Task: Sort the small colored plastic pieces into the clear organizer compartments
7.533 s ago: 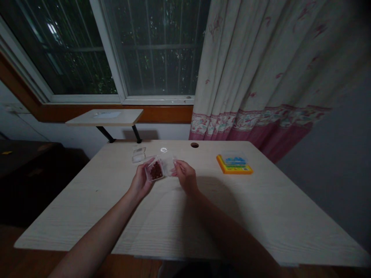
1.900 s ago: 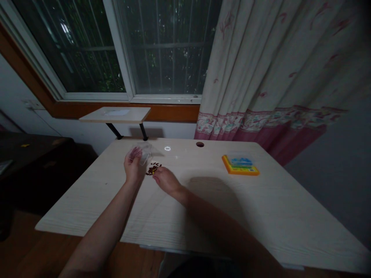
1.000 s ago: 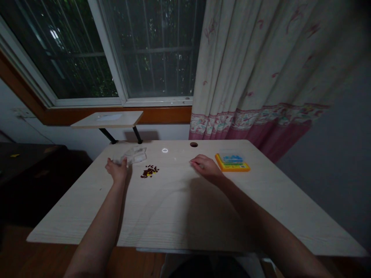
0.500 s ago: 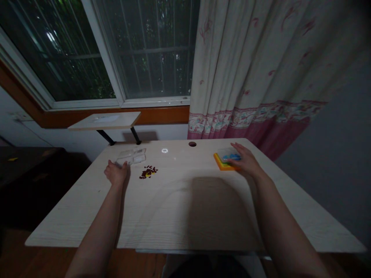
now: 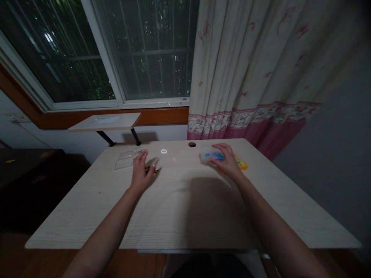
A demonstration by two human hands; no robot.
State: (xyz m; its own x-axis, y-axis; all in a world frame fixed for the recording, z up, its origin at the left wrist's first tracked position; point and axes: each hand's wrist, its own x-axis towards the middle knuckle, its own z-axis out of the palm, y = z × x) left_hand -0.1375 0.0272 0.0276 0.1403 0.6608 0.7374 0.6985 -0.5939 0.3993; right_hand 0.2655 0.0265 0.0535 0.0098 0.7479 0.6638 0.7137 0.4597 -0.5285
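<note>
My right hand (image 5: pixel 228 163) grips a small clear box of blue beads (image 5: pixel 209 155), lifted just left of the orange pegboard (image 5: pixel 242 165) on the pale table (image 5: pixel 185 208). My left hand (image 5: pixel 141 172) lies flat with fingers spread over a heap of dark red beads (image 5: pixel 153 169), which mostly hides them. An empty clear box with its lid open (image 5: pixel 125 159) rests just left of that hand.
A cable hole (image 5: pixel 191 144) sits near the table's far edge. A small wall shelf (image 5: pixel 104 121) hangs under the window behind. A patterned curtain (image 5: pixel 255 69) drapes down at the back right. Dark furniture (image 5: pixel 26 173) stands to the left.
My right hand picked up the blue bead box from the orange pegboard and carried it left. My left hand left the empty clear box and moved right onto the dark red beads.
</note>
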